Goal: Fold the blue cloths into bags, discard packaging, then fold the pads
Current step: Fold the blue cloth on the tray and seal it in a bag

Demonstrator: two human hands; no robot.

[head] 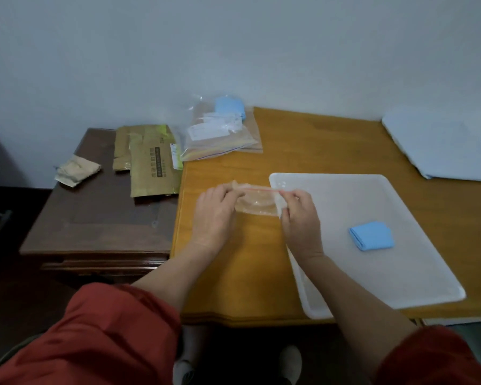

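A small clear zip bag (pixel 257 202) with a red seal strip hangs between my hands above the yellow table. My left hand (pixel 214 211) pinches its left end and my right hand (pixel 300 213) pinches its right end at the seal. The bag looks empty. A folded blue cloth (pixel 371 235) lies on the white tray (pixel 400 284) to the right of my right hand. At the back of the table a pile of clear bags (pixel 217 137) holds another blue cloth (pixel 229 107).
A dark wooden side cabinet (pixel 95 226) stands left of the yellow table (pixel 233 273). On it lie brown cardboard packaging (pixel 153 162) and a crumpled beige wrapper (pixel 77 169). A large white sheet (pixel 442 145) lies at the table's far right.
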